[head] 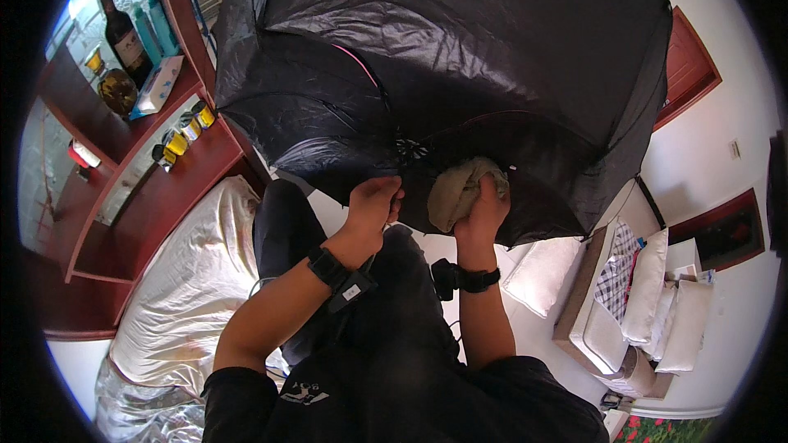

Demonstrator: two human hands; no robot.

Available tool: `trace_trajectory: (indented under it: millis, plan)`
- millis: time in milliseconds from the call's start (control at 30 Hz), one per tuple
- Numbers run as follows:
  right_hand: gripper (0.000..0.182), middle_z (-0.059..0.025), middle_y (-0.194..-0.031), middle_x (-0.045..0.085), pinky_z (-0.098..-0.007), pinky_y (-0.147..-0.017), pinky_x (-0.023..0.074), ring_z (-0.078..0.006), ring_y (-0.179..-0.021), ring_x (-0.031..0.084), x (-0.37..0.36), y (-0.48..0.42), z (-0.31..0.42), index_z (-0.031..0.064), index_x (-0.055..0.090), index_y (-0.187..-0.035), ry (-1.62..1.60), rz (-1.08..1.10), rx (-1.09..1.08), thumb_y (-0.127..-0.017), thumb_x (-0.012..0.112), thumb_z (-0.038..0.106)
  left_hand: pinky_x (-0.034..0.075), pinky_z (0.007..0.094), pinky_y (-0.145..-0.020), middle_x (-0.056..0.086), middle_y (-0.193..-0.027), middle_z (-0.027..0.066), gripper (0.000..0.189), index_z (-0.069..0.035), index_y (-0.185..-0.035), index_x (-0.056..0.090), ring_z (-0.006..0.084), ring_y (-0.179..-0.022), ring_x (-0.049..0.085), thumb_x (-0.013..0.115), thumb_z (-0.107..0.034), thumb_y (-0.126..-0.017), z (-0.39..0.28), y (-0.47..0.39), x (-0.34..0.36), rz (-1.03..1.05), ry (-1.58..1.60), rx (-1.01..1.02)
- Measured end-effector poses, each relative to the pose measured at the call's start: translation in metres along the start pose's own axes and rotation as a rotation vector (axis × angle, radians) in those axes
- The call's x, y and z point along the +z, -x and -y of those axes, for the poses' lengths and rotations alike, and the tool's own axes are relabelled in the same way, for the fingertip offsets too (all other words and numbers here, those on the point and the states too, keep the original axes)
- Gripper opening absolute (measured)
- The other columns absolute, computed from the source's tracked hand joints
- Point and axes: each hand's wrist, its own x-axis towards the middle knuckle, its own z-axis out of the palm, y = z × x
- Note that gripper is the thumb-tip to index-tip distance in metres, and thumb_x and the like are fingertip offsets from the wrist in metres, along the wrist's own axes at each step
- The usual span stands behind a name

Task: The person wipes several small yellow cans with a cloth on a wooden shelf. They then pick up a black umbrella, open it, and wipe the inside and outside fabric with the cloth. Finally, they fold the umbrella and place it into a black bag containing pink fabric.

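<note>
An opened black umbrella (468, 31) fills the upper middle, its underside and ribs facing me. My left hand (377, 203) is closed near the umbrella's hub (411, 147), at its shaft; the fingers hide most of what they grip. In my right hand (486, 206) is a bunched olive-grey cloth (455, 194), held against or just in front of the dark canopy, right of the hub. Whether the cloth touches the fabric cannot be told. Both wrists wear black straps with small devices.
At the left stands a dark red wooden shelf (203, 169) with bottles (126, 37), a tissue pack (161, 83) and small yellow-black jars (175, 141). Below it is a cloth-covered seat (184, 283). A sofa (600, 320) with cushions (646, 286) is at the right, beside a floor cushion (545, 274).
</note>
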Motion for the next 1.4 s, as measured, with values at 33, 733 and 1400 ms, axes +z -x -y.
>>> trace_trajectory:
  millis: [33,733,1400]
  plan:
    - [0.036,-0.0102,-0.116,0.066,-0.0370,-0.092,0.0545,-0.0238,-0.104,0.066,0.003,0.001,-0.004,0.0024,0.058,-0.125,0.031,0.008,-0.007,-0.091,0.064,0.010,0.040,0.0263,-0.056,0.061,-0.087,0.0033,0.013,-0.005,-0.107,0.064,0.0116,-0.068,0.051,0.064,-0.015,-0.100,-0.001,0.001,0.003,-0.002,0.005,-0.007]
    - [0.037,-0.0119,-0.132,0.062,-0.0533,-0.105,0.0483,-0.0342,-0.120,0.060,-0.077,-0.050,-0.059,0.0092,0.056,-0.134,-0.228,0.145,0.333,-0.104,0.052,0.029,0.038,0.0278,-0.053,0.058,-0.088,0.0041,0.012,-0.003,-0.108,0.062,0.0118,-0.067,0.050,0.062,-0.012,-0.100,-0.006,0.000,-0.007,-0.003,0.049,0.019]
    - [0.034,-0.0116,-0.125,0.065,-0.0476,-0.097,0.0544,-0.0297,-0.112,0.065,-0.056,0.020,-0.042,0.0049,0.058,-0.129,-0.150,0.131,0.222,-0.099,0.063,0.021,0.039,0.0257,-0.055,0.055,-0.085,-0.0001,0.020,-0.005,-0.104,0.063,0.0106,-0.068,0.048,0.059,-0.025,-0.103,0.005,-0.005,-0.022,0.065,0.081,-0.209]
